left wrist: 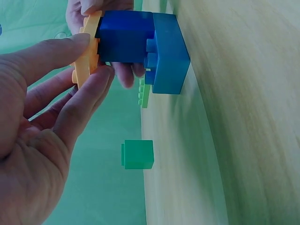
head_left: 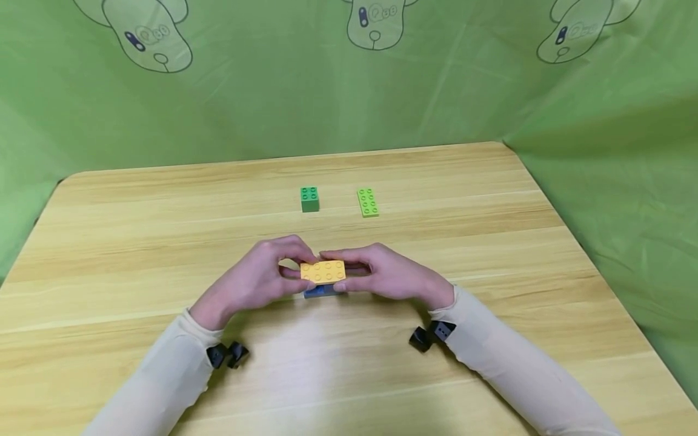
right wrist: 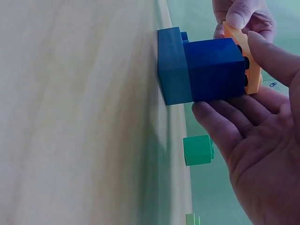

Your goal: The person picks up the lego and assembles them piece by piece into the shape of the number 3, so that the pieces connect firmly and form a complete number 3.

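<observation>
A thin yellow building brick point(head_left: 323, 272) with two rows of studs lies over the top of a dark blue brick point(left wrist: 125, 36). That dark blue brick stands on a lighter blue brick point(right wrist: 174, 65), which rests on the table. My left hand point(head_left: 267, 272) pinches the yellow brick's left end between thumb and fingers. From the other side my right hand point(head_left: 392, 272) grips its right end, thumb on the near edge and fingers behind. Dark studs point(right wrist: 246, 63) show in a narrow gap beneath the yellow brick, which sits slightly tilted.
Farther back on the wooden table point(head_left: 463, 212) stand a green brick point(head_left: 309, 200) and, right of it, a flat lime-green brick point(head_left: 368, 203). A green cloth point(head_left: 272, 109) hangs behind the table's far edge.
</observation>
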### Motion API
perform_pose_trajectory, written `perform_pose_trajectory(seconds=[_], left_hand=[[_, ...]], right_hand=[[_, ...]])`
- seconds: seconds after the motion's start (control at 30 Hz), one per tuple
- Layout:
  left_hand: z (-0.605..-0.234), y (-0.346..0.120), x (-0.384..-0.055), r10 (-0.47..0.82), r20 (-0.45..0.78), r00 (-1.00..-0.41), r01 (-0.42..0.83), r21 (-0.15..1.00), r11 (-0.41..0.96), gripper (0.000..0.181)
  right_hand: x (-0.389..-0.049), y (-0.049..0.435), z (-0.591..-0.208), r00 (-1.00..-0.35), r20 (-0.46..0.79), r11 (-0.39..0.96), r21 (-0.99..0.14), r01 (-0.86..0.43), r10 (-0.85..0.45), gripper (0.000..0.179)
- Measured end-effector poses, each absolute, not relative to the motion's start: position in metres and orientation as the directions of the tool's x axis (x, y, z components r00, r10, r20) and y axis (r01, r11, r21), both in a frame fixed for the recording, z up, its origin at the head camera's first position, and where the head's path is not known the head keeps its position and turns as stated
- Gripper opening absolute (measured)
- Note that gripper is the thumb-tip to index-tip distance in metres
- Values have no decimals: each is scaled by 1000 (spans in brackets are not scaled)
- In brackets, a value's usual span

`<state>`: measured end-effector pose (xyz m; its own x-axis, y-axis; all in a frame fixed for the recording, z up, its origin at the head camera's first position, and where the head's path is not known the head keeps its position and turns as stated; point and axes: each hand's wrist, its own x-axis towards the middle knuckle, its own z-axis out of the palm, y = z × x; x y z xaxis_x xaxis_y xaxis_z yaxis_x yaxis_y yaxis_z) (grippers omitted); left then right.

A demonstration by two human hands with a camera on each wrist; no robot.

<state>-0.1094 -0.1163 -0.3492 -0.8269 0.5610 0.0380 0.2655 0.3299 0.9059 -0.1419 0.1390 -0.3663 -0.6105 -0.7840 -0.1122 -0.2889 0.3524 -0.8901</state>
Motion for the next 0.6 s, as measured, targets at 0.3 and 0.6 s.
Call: perform_pose_trajectory(seconds=[0.3,0.6], left_hand=[[-349,-116,-111,555,19,-831,246,909,337,32],[-352,-117,-112,558,20,-830,239,916,323,31]], right_hand=[[-142,138,-366,-630,-113,366,-885,-287,-768,52],[-143,136,-368,-608,-149,330,-923,-197,-780,46]])
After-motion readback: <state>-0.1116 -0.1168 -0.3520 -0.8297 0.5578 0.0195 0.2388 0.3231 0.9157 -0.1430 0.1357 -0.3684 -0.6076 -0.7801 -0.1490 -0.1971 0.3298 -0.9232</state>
